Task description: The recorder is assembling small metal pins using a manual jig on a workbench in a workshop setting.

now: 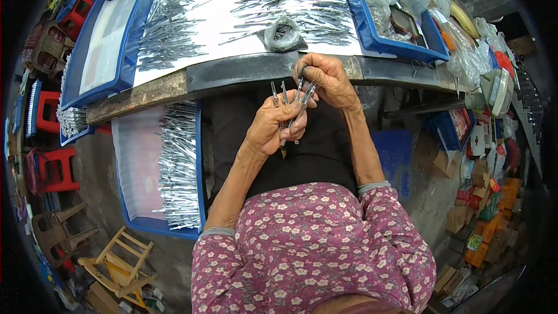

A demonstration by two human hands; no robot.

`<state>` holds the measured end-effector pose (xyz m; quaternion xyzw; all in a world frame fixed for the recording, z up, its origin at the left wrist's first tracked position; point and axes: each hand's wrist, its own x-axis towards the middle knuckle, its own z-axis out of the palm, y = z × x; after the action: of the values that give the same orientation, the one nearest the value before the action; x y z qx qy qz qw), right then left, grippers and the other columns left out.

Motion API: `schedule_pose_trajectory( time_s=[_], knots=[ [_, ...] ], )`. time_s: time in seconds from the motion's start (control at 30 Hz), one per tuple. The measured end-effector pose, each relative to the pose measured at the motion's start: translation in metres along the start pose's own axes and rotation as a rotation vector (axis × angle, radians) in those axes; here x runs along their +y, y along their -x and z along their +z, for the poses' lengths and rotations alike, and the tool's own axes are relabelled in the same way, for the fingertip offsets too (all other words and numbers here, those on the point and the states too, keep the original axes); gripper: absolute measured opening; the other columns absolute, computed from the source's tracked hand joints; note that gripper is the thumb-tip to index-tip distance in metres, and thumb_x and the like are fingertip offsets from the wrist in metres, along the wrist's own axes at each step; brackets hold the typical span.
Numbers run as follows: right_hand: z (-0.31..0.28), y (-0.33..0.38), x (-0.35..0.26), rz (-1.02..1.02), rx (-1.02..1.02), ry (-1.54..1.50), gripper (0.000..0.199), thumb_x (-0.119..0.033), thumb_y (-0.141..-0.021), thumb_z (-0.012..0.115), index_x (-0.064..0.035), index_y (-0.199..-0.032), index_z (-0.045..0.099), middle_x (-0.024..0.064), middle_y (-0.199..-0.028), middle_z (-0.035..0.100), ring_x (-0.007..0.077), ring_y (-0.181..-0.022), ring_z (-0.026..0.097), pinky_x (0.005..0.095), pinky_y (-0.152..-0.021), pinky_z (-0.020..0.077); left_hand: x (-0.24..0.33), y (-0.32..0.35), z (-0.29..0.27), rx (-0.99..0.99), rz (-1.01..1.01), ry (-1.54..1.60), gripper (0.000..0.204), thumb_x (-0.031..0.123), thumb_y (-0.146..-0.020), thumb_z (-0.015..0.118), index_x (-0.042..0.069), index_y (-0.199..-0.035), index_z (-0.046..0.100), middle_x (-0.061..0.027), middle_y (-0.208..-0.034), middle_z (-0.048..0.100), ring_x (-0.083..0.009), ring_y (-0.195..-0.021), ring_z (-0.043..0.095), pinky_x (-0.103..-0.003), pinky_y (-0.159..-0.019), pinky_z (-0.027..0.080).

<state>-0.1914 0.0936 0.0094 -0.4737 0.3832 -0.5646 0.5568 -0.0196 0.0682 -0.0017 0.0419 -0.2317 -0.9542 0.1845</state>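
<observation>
**Metal tools, held in both hands over the lap**

Workshop bench (244, 72), dark and worn at its front edge, crossing the upper view; clutter of stools and cartons around it.

- Left: blue tray (119, 78) on the bench, lined white, a heap of tools (168, 29) beside it. Lower tray (157, 224) at the person's left knee, holding a dense row of the same pieces (177, 168).
- Centre: left hand (270, 131), fingers curled shut around several slim metal tools (279, 96) whose tips stand up past the thumb. Small grey bag (283, 33) on the bench above.
- Right: right hand (325, 78), thumb and fingers pinching one tool (305, 90) near its upper end, just beside the left hand's bundle. Further blue tray (401, 43) with bags beyond.

Handling, as judged: thin, stiff steel, light singly; smooth and likely slippery; tips look narrow, perhaps pointed. Best taken by the shank or middle, away from the ends, and kept parallel so the bundle does not splay.
</observation>
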Motion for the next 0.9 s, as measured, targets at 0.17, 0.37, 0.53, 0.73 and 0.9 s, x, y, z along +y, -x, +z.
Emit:
schedule_pose_trajectory(
  time_s=[0.17,0.37,0.53,0.73,0.9],
  knots=[
    [-0.004,0.003,-0.002,-0.022,-0.020,0.059,0.020,-0.016,-0.086,0.054,0.0040,-0.087,0.051,0.0058,-0.075,0.052,0.0053,-0.052,0.047,0.0161,-0.044,0.0394,-0.001,0.000,-0.001,-0.007,-0.009,0.001,0.023,0.016,-0.089,0.048,-0.005,-0.098,0.051,-0.0039,-0.054,0.046,-0.0039,-0.037,0.034,-0.018,-0.035,0.026],
    [-0.005,0.006,-0.006,0.003,-0.057,0.058,0.022,-0.018,-0.085,0.056,0.0039,-0.085,0.050,0.0050,-0.073,0.052,0.0050,-0.051,0.048,0.0163,-0.043,0.0389,-0.002,0.000,0.001,-0.021,-0.054,-0.016,0.023,0.016,-0.089,0.048,-0.005,-0.099,0.050,-0.0027,-0.053,0.045,-0.0036,-0.037,0.034,-0.018,-0.035,0.026],
    [-0.006,0.011,-0.005,0.009,-0.052,0.048,0.025,-0.020,-0.084,0.058,0.0035,-0.084,0.051,0.0046,-0.073,0.052,0.0047,-0.050,0.048,0.0164,-0.043,0.0388,-0.001,0.000,0.004,-0.003,-0.088,-0.064,0.023,0.016,-0.089,0.047,-0.005,-0.100,0.050,-0.0015,-0.053,0.044,-0.0034,-0.037,0.033,-0.018,-0.034,0.025],
    [-0.004,0.018,-0.011,0.012,-0.019,0.168,0.025,-0.021,-0.083,0.059,0.0029,-0.082,0.052,0.0043,-0.074,0.054,0.0045,-0.053,0.048,0.0171,-0.045,0.0403,-0.003,0.001,0.001,-0.028,-0.127,-0.078,0.025,0.018,-0.089,0.047,-0.005,-0.100,0.050,-0.0008,-0.050,0.043,-0.0032,-0.036,0.031,-0.017,-0.035,0.024],
    [-0.007,0.020,-0.013,0.060,-0.032,0.188,0.023,-0.020,-0.082,0.060,0.0026,-0.081,0.054,0.0041,-0.072,0.054,0.0060,-0.060,0.050,0.0193,-0.052,0.0418,-0.005,0.000,-0.003,-0.067,-0.160,-0.028,0.025,0.018,-0.088,0.048,-0.004,-0.100,0.051,-0.0007,-0.050,0.042,-0.0032,-0.036,0.030,-0.017,-0.035,0.024]
  ],
)
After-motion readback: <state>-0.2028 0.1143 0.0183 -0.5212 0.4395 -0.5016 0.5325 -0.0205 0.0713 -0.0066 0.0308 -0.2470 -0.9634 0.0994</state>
